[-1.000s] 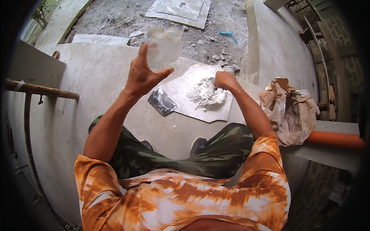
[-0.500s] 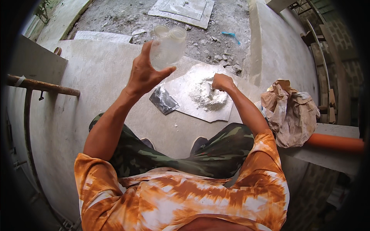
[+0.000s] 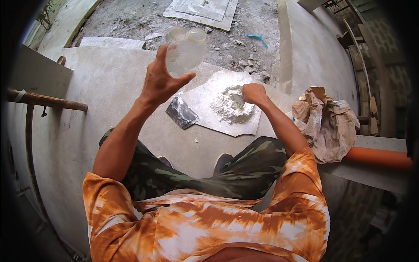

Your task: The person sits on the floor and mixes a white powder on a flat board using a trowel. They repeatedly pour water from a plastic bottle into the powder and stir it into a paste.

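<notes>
My left hand (image 3: pixel 162 81) is raised over the floor, thumb and fingers curved around a translucent plastic container (image 3: pixel 185 57) with two round rims at its far end. Below and to the right, a pale board (image 3: pixel 205 102) lies on the concrete, bearing a heap of white powder (image 3: pixel 227 111) with a hollow in its middle. My right hand (image 3: pixel 254 93) is closed at the heap's right side. From it a small grey tool (image 3: pixel 238 99) reaches into the powder; its handle is hidden in my fist. Dark flat plates (image 3: pixel 181 114) smeared with white rest by the board's left edge.
A crumpled brown paper bag (image 3: pixel 325 126) sits at the right, beside an orange pipe (image 3: pixel 379 158). To the left a rusty metal bar (image 3: pixel 56 100) juts in. Beyond the concrete floor (image 3: pixel 109 78) lies rubble ground with a blue strip (image 3: pixel 257 38) and a square slab (image 3: pixel 200 11).
The view has shifted slightly. The grey tool has turned in the powder and now slants, with my right hand a little farther right over the heap. My left hand keeps its hold on the container.
</notes>
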Tool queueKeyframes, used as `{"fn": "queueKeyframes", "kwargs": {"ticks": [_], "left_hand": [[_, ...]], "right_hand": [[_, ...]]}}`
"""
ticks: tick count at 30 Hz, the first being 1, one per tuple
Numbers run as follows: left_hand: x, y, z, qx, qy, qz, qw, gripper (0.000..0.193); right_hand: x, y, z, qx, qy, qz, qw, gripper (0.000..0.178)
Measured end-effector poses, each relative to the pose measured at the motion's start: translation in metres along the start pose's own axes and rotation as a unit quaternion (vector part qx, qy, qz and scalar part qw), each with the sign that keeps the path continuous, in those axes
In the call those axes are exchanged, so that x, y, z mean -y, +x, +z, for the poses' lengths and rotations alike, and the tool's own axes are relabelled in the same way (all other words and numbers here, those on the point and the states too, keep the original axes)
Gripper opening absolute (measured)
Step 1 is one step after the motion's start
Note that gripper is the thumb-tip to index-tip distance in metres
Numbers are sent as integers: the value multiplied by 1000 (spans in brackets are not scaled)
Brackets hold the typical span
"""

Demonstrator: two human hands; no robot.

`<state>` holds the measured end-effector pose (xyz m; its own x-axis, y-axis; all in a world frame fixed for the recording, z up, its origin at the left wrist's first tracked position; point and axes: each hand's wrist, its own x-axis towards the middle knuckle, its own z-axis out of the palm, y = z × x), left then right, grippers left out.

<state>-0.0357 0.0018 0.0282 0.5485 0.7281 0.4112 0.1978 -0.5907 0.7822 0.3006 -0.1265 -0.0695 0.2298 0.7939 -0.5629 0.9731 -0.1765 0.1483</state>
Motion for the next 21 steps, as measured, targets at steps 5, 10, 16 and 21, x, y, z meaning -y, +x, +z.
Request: {"fn": "queueKeyframes", "kwargs": {"ticks": [5, 10, 16, 21], "left_hand": [[2, -1, -6, -11, 15, 5, 1000, 85], [0, 1, -2, -15, 20, 32, 999, 82], [6, 1, -1, -8, 3, -1, 1000, 83], [7, 2, 1, 0, 7, 13, 1000, 83]], "right_hand": [[2, -5, -28, -14, -4, 5, 1000, 30], [-10, 9, -21, -17, -27, 9, 999, 28], [-16, 18, -18, -57, -12, 64, 996, 21], [-18, 43, 14, -70, -39, -3, 997, 21]]}}
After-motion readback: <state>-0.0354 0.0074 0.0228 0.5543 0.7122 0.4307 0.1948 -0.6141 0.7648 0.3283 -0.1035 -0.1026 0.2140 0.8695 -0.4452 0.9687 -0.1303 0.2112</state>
